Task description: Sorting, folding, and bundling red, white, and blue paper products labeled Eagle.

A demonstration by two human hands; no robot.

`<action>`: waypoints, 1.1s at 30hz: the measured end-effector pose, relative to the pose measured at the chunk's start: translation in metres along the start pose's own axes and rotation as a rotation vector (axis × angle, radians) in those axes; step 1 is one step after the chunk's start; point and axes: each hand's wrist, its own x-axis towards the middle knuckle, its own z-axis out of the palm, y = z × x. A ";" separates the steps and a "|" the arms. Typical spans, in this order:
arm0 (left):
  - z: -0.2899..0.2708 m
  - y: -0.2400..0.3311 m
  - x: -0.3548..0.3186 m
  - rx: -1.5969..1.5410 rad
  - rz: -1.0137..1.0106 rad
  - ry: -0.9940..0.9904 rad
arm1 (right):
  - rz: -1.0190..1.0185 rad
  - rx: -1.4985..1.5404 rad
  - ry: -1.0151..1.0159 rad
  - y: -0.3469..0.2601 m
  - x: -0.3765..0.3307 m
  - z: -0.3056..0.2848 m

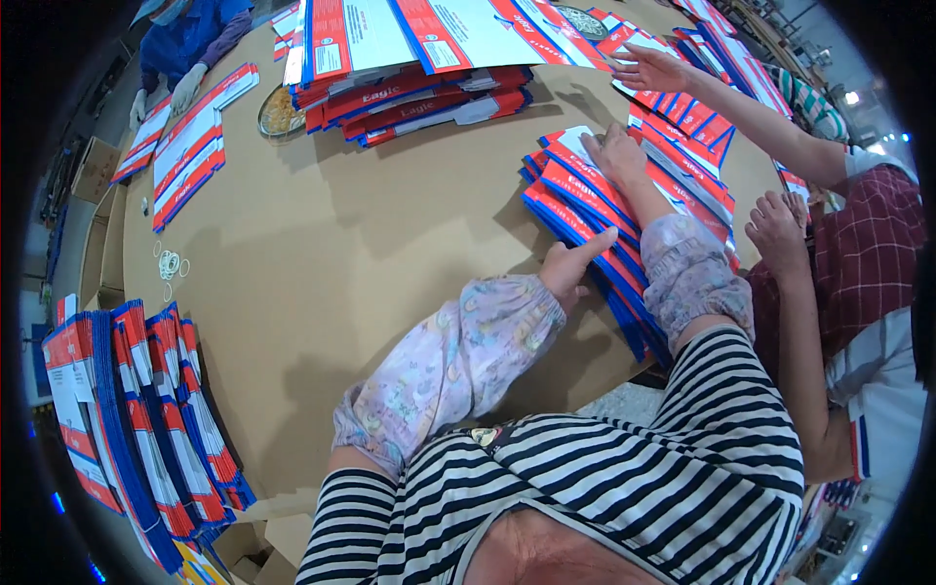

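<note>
Showing red, blue and white on the flat cartons (585,195). Wearing pale lilac printed sleeve covers (458,361) over a black-and-white striped shirt (663,468). Lying plain brown, the table (322,253). Wearing red checks, the co-worker's shirt (868,234).

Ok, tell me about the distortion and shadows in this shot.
Head view: heavy fisheye bending, with a black rim at the corners; the brown table edge curves; soft shadows fall left of the tall flat-carton stack and beside the left hand on the fanned stack; focus is fairly even.

Five carton stacks (585,200), six hands (568,268)
</note>
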 end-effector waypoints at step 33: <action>-0.034 -0.035 0.024 0.048 0.484 0.421 | 0.039 0.184 0.032 -0.033 -0.047 -0.001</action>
